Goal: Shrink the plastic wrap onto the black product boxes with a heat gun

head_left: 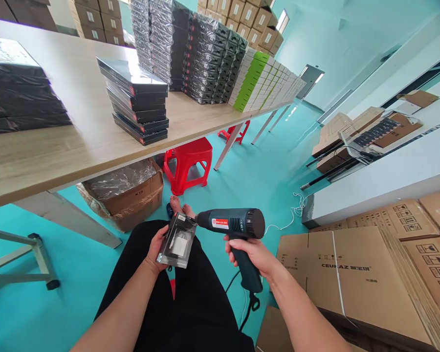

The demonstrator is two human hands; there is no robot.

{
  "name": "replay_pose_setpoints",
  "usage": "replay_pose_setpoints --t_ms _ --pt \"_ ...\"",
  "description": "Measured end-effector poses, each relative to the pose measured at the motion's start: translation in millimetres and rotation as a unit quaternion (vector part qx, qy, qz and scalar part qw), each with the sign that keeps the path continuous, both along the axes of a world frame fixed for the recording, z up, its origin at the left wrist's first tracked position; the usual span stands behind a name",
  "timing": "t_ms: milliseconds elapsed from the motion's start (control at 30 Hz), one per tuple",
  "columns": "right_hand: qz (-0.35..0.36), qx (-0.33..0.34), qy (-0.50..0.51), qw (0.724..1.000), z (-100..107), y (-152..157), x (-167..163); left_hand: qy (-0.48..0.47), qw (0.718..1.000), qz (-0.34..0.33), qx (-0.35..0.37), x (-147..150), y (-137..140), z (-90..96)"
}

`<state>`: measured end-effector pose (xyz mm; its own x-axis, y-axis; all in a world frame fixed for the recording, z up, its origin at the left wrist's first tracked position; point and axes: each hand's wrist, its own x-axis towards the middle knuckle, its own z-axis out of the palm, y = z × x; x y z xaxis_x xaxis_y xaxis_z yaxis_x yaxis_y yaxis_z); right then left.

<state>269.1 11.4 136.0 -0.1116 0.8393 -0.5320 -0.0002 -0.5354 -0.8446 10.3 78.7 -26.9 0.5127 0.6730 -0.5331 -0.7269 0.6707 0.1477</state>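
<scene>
My right hand [250, 252] is wrapped round the grip of a black heat gun [227, 222] with a red and white label. Its nozzle points left, right beside the upper edge of a small black product box [178, 242]. That box has a printed white item on its face, and my left hand [157, 248] grips it by its left side above my lap. The fingers of the left hand are partly hidden behind the box. A power cord [246, 315] hangs from the heat gun's handle.
On the wooden table [95, 151] stand a short stack of black boxes [141, 107], tall wrapped stacks [205, 58] and white-green boxes [258, 83]. Below are a red stool [190, 164] and an open carton [132, 193] with plastic film. Large cartons [348, 278] fill the right side.
</scene>
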Motion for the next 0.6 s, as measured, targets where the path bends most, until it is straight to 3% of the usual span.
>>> replay_pose_setpoints --t_ms 100,200,300,400,500,600 --pt "0.045 -0.044 -0.003 0.998 -1.7 -10.5 12.5 0.021 0.999 -0.011 0.021 2.6 0.7 -2.7" --pt "0.091 -0.091 0.06 0.99 0.5 -30.6 21.6 0.048 0.998 0.03 0.034 5.2 4.9 -8.8" --pt "0.006 -0.07 0.1 0.992 -1.7 -45.7 22.4 0.046 0.996 0.072 0.039 6.9 10.0 -16.0" --pt "-0.076 -0.059 0.089 0.991 -7.8 -53.9 12.0 0.036 0.996 0.066 0.047 8.2 13.2 -22.2" --pt "-0.039 -0.057 0.106 0.992 -12.0 -59.5 -7.8 0.027 0.996 0.066 0.05 9.7 14.7 -25.6" --pt "-0.01 0.007 0.116 0.993 -13.1 -61.6 -25.9 0.019 0.996 0.072 0.038 9.8 14.3 -23.6"
